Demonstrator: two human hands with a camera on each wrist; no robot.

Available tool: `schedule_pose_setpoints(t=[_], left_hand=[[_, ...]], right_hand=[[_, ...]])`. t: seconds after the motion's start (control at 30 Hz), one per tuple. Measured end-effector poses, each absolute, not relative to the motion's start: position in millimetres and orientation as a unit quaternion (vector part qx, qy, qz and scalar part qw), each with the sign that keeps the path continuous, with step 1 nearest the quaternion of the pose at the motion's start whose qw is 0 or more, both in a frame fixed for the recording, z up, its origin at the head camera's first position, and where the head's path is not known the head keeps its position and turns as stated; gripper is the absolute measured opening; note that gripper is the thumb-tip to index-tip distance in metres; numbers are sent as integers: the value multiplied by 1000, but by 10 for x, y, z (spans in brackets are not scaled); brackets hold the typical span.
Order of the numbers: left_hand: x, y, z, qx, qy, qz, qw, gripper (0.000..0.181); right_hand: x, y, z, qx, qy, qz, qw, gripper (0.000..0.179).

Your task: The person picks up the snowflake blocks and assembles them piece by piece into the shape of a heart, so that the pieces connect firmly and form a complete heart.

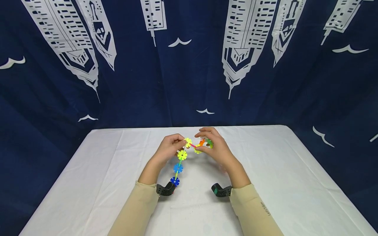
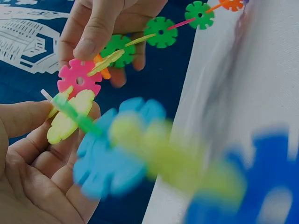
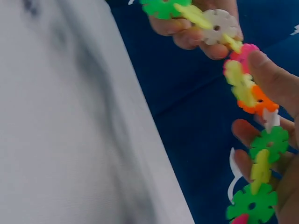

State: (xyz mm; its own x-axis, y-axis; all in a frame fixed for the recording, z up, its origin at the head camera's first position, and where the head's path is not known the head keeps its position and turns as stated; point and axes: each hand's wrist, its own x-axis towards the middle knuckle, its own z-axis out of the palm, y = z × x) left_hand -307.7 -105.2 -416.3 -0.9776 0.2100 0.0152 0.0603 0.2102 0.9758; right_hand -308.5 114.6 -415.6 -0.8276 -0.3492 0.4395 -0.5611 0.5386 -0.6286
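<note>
A chain of slotted plastic snowflake discs runs between both hands, held above the table. My left hand (image 1: 166,150) pinches the chain by a yellow disc (image 1: 187,142); in the left wrist view its thumb and fingers meet at a yellow disc (image 2: 70,116). From there the chain hangs toward the left wrist through a light-blue disc (image 1: 178,168) and a dark-blue disc (image 1: 175,181). My right hand (image 1: 218,148) holds the other part, its thumb against a pink disc (image 3: 243,57). An orange disc (image 3: 258,100) and green discs (image 3: 269,143) trail along its fingers.
A white cloth covers the table (image 1: 118,183). Behind it hangs a dark-blue curtain (image 1: 133,82) with white building and bird prints. Black wrist straps (image 1: 166,189) sit at both cuffs.
</note>
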Motion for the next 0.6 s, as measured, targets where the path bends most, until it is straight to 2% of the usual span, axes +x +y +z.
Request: schedule_pose_setpoints(t=[0.2, 0.6], left_hand=[[-3047, -1055, -4104, 126, 763, 630, 68, 15], [-2964, -989, -4013, 167, 764, 620, 59, 13]], right_hand=[[-3087, 1197, -4103, 294, -851, 425, 94, 29], [-3004, 1260, -3969, 285, -851, 439, 53, 30]])
